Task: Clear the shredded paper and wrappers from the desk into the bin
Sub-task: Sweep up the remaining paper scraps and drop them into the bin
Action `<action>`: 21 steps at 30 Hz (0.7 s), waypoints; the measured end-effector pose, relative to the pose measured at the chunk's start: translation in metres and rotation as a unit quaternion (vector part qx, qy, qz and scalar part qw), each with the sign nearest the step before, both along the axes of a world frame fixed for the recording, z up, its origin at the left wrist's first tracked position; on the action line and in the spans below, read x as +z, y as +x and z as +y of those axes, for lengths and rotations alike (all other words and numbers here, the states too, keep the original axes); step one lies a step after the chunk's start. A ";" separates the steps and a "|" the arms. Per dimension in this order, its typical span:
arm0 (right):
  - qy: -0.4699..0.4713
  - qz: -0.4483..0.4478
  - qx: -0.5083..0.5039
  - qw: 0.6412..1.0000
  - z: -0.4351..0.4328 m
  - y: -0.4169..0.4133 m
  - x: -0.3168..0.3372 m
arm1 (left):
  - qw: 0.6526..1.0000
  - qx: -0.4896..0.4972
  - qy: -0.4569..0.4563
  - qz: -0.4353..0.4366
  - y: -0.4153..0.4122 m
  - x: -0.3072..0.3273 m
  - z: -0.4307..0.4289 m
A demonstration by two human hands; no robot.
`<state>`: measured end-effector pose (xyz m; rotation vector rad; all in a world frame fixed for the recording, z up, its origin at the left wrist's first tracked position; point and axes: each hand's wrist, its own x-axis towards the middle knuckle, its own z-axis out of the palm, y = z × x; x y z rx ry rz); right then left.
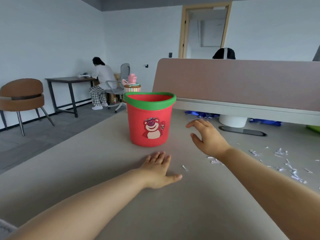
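A red bin (149, 122) with a green rim and a pink bear picture stands upright on the grey desk (97, 161). My left hand (160, 169) lies flat on the desk just in front of the bin, fingers spread, holding nothing. My right hand (207, 137) hovers to the right of the bin, open with curled fingers, not touching it. White shredded paper (292, 170) lies scattered on the desk at the right, with a few scraps (215, 161) under my right wrist and one strip (184, 168) between my hands. Blue wrappers (202, 114) lie under the divider.
A brown desk divider (242, 84) runs across the back right, with a white roll (232, 120) and a dark cable slot (242, 131) beneath it. More blue wrappers (265, 122) lie further right. The desk's left edge drops to the floor. A person sits at a far table (69, 80).
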<state>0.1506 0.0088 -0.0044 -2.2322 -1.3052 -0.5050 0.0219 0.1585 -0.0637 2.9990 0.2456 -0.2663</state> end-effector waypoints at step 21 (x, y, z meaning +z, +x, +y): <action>-0.252 0.243 -0.312 0.883 -0.268 0.046 -0.055 | 0.953 -0.256 -0.149 -0.068 0.171 -0.001 -0.174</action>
